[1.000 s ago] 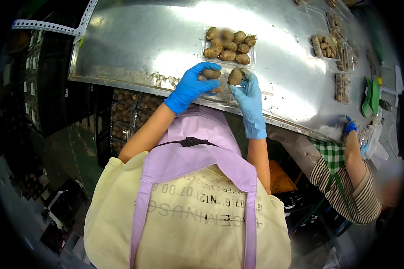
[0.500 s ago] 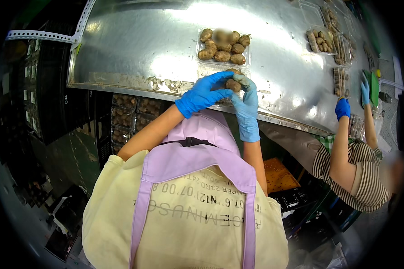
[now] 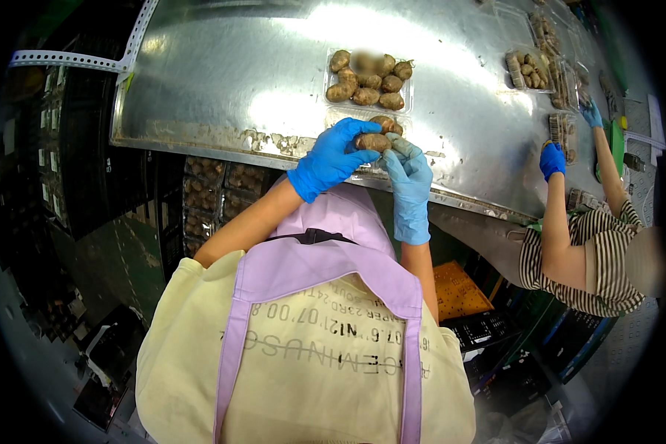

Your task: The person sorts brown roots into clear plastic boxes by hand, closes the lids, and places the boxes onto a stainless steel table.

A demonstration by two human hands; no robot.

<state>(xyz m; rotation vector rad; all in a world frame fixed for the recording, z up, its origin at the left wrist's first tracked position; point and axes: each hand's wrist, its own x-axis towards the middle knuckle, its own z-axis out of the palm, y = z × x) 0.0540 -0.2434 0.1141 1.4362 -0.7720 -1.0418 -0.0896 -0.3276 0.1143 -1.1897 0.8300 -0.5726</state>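
My left hand (image 3: 327,157), in a dark blue glove, grips a brown taro root (image 3: 373,142) between thumb and fingers, above the table's near edge. At the root's right end, the fingertips of my right hand (image 3: 410,176), in a light blue glove, are pinched on it. Another taro root (image 3: 387,124) shows just beyond, over a clear plastic piece (image 3: 338,116) partly hidden by my hands. Farther back stands a clear plastic tray (image 3: 410,106) holding several taro roots (image 3: 366,97).
The metal table (image 3: 229,89) spans the far side. At right a co-worker in a striped shirt (image 3: 596,255) handles filled packs (image 3: 562,133). More filled trays (image 3: 203,194) are stacked below the table at left; an orange crate (image 3: 459,290) sits low at right.
The held taro root has turned and moved slightly left, showing more of its length. My right hand has drawn down a little. The co-worker's hands have shifted over the packs.
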